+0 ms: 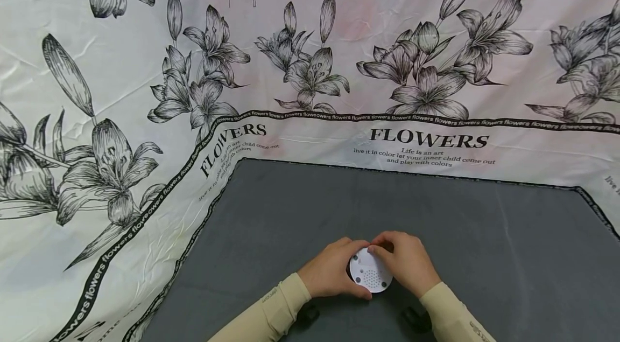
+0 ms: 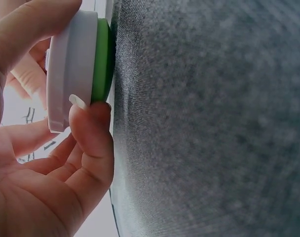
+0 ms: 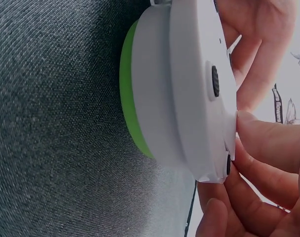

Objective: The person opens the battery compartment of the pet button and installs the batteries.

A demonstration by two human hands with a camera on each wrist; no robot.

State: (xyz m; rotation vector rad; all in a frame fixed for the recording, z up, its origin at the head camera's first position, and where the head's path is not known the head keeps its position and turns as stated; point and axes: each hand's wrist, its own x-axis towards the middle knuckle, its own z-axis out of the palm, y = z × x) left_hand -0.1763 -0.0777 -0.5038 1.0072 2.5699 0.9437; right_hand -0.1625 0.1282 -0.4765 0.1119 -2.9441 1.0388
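Observation:
A small round white device with a green face (image 1: 372, 276) lies on the grey surface, its underside up. That underside shows dark round feet and a patch of small holes. My left hand (image 1: 334, 269) grips the device by its left rim, thumb and fingers spread round the edge. In the left wrist view, the white casing (image 2: 73, 59) and green part (image 2: 101, 64) face the cloth. My right hand (image 1: 409, 260) pinches the far right edge, its thumb (image 3: 273, 140) on the underside near a slightly raised piece. Some right fingertips are hidden behind the rim.
A dark grey surface (image 1: 300, 196) lies under the hands. White cloth printed with black flowers (image 1: 310, 78) surrounds its back and left side, edged by a lettered black band (image 1: 387, 117). Dark shapes sit beneath both wrists.

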